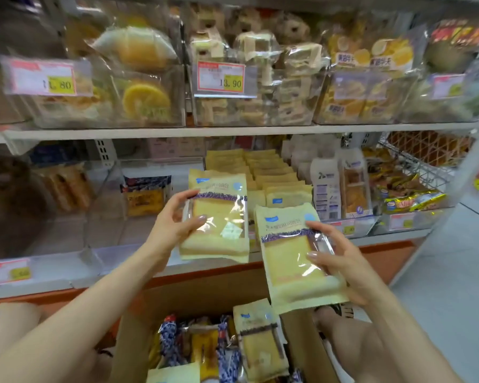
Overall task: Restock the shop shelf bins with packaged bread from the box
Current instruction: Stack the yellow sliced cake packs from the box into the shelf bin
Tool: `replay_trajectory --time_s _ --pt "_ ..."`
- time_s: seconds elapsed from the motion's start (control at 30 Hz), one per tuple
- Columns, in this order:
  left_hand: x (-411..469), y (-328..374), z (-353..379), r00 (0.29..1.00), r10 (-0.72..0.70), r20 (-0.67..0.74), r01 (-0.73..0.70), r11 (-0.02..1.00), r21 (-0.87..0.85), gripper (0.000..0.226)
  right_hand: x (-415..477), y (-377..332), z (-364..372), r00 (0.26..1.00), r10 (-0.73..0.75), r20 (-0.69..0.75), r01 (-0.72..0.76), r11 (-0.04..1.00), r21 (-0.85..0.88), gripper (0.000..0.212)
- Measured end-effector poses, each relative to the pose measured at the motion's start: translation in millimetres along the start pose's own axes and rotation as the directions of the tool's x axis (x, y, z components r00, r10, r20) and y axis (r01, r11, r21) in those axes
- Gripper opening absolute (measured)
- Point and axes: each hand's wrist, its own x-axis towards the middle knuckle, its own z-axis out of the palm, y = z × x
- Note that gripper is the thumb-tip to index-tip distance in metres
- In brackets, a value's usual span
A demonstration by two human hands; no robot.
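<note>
My left hand [174, 219] grips a pale yellow bread packet [219, 214] by its left edge, upright in front of the lower shelf. My right hand [340, 258] holds a second, matching bread packet [291, 261] by its right edge, a little lower and tilted. Behind both, a lower-shelf bin [274, 172] holds rows of the same yellow packets standing on edge. The open cardboard box [194, 297] sits below my arms, with another yellow packet [257, 338] and several blue-patterned bread packs [169, 338] inside.
To the left of the yellow rows stands a clear bin [105, 200] with one blue-topped pack [145, 194]. The upper shelf [233, 131] carries full clear bins with price tags. White packs [325, 186] and a wire basket [415, 161] fill the lower right.
</note>
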Motion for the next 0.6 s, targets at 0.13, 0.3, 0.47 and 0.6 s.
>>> replay_trajectory --time_s 0.13,0.3,0.47,0.6 --pt "63 5 17 0.999 -0.015 -0.034 0.015 1.000 -0.008 0.050 19 -12 0 0.996 -0.077 -0.054 0.082 0.992 0.101 0.054" --pt "136 3 33 0.991 -0.056 -0.124 0.053 0.998 -0.030 0.052 35 -4 4 0.991 -0.065 -0.116 0.095 0.957 0.274 0.052" --pt "195 -5 38 0.996 -0.014 -0.092 0.017 0.999 0.035 0.057 42 16 13 0.995 -0.035 -0.098 0.058 0.968 0.244 0.057" --pt "232 -21 38 0.985 -0.018 -0.171 0.110 0.828 0.550 0.062 54 16 20 0.997 -0.037 -0.073 0.050 0.981 0.186 0.048"
